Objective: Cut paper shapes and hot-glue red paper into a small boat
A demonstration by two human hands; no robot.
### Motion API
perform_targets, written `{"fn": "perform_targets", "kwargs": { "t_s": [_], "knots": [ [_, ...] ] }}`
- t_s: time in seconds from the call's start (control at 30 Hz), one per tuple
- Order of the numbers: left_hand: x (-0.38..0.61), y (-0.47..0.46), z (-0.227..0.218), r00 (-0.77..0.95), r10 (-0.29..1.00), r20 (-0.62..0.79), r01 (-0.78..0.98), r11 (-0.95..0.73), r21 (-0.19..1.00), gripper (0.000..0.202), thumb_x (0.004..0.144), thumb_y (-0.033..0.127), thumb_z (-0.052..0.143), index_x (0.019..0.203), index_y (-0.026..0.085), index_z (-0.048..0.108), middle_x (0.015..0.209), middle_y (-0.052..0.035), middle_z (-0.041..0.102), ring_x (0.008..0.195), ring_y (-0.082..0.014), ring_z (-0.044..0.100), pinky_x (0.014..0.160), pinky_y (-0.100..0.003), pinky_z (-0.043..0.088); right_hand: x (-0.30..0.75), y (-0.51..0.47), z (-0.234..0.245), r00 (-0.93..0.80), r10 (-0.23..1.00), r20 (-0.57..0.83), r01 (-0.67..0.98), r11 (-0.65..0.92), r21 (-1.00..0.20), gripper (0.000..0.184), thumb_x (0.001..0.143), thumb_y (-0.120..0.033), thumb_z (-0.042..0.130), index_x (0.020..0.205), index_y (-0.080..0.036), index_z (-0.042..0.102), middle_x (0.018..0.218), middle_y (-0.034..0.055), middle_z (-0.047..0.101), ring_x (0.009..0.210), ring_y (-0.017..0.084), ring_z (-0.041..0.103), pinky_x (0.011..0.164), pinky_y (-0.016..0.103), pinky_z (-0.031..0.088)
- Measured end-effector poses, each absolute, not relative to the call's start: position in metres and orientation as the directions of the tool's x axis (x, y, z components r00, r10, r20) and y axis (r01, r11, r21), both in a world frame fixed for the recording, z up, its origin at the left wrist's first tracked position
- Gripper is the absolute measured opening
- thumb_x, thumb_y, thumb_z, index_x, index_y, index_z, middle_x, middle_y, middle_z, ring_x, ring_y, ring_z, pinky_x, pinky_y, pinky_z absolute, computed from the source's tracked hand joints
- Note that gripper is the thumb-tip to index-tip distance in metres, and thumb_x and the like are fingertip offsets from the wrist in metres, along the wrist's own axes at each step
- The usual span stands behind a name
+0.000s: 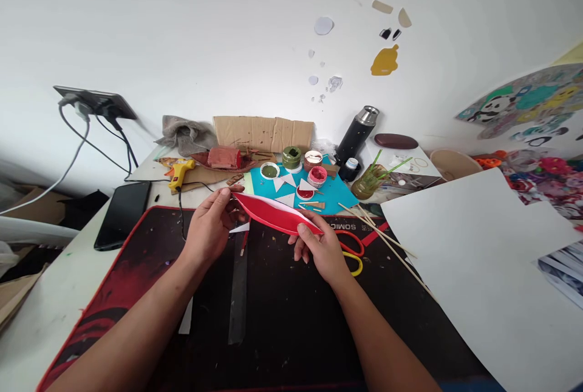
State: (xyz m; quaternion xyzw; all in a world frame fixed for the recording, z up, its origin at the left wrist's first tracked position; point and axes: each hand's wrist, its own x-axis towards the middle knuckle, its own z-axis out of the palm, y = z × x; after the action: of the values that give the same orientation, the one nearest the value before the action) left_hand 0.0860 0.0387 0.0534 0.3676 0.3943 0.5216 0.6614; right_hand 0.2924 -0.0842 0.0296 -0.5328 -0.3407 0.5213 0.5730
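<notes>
A curved piece that looks like paper or foam sheet [268, 214], red on its outer face and white inside, is stretched between my hands above the dark mat. My left hand [212, 222] pinches its left tip between thumb and fingers. At the other end, my right hand [316, 243] grips the piece with the thumb on top and fingers beneath. Scissors [355, 253] with red and yellow handles lie just right of my right hand, their blades hidden. Below the left end, a pencil [245, 241] and a white scrap rest on the mat.
Open paint jars [291, 158] and white paper triangles sit on a blue sheet [259, 185]. A yellow glue gun [181, 173], a phone [122, 215] and cables lie left. Thin sticks [401, 240], a brush jar [368, 182], a black flask [357, 134] and white board [473, 258] stand or lie right.
</notes>
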Motion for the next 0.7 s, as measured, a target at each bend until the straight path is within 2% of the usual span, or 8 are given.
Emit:
{"fn": "perform_targets", "kwargs": {
  "t_s": [0.23, 0.37, 0.53, 0.63, 0.7],
  "knots": [
    [0.0835, 0.0412, 0.0516, 0.150, 0.979, -0.141, -0.361, 0.187, 0.914, 0.035, 0.077, 0.047, 0.093, 0.092, 0.017, 0.080, 0.078, -0.0035, 0.072, 0.065, -0.0164, 0.065, 0.057, -0.027, 0.053, 0.2935, -0.0843, 0.0307, 0.229, 0.956, -0.182, -0.244, -0.124, -0.962, 0.076, 0.086, -0.074, 0.085, 0.136, -0.019, 0.067, 0.076, 0.0018, 0.077, 0.048, 0.016, 0.067, 0.042, 0.023, 0.039],
    [0.0831, 0.0413, 0.0503, 0.156, 0.975, -0.158, -0.338, 0.203, 0.919, 0.037, 0.076, 0.046, 0.095, 0.092, 0.016, 0.081, 0.074, -0.0031, 0.072, 0.063, -0.0159, 0.066, 0.058, -0.027, 0.055, 0.2940, -0.0841, 0.0310, 0.242, 0.951, -0.190, -0.250, -0.129, -0.960, 0.075, 0.088, -0.073, 0.084, 0.136, -0.019, 0.069, 0.073, 0.0016, 0.076, 0.049, 0.017, 0.067, 0.043, 0.024, 0.039],
    [0.0820, 0.0421, 0.0544, 0.164, 0.976, -0.144, -0.373, 0.196, 0.907, 0.045, 0.070, 0.051, 0.100, 0.097, 0.020, 0.082, 0.086, -0.0043, 0.076, 0.068, -0.0163, 0.067, 0.057, -0.027, 0.056, 0.2946, -0.0836, 0.0309, 0.220, 0.956, -0.193, -0.267, -0.132, -0.955, 0.077, 0.086, -0.073, 0.085, 0.138, -0.019, 0.069, 0.074, 0.0021, 0.077, 0.048, 0.017, 0.067, 0.043, 0.023, 0.039],
    [0.0792, 0.0438, 0.0559, 0.145, 0.982, -0.119, -0.367, 0.165, 0.915, 0.044, 0.066, 0.051, 0.104, 0.088, 0.023, 0.080, 0.095, -0.0040, 0.077, 0.069, -0.0154, 0.067, 0.057, -0.026, 0.057, 0.2953, -0.0833, 0.0301, 0.202, 0.960, -0.194, -0.270, -0.136, -0.953, 0.077, 0.086, -0.073, 0.085, 0.139, -0.019, 0.069, 0.074, 0.0020, 0.078, 0.048, 0.016, 0.068, 0.043, 0.023, 0.040],
    [0.0776, 0.0451, 0.0554, 0.145, 0.982, -0.123, -0.354, 0.168, 0.920, 0.044, 0.063, 0.048, 0.106, 0.082, 0.021, 0.077, 0.091, -0.0024, 0.076, 0.066, -0.0138, 0.065, 0.056, -0.026, 0.058, 0.2958, -0.0832, 0.0293, 0.204, 0.959, -0.195, -0.272, -0.136, -0.953, 0.077, 0.086, -0.073, 0.085, 0.139, -0.019, 0.069, 0.074, 0.0021, 0.079, 0.049, 0.016, 0.068, 0.043, 0.023, 0.040]
  ]
}}
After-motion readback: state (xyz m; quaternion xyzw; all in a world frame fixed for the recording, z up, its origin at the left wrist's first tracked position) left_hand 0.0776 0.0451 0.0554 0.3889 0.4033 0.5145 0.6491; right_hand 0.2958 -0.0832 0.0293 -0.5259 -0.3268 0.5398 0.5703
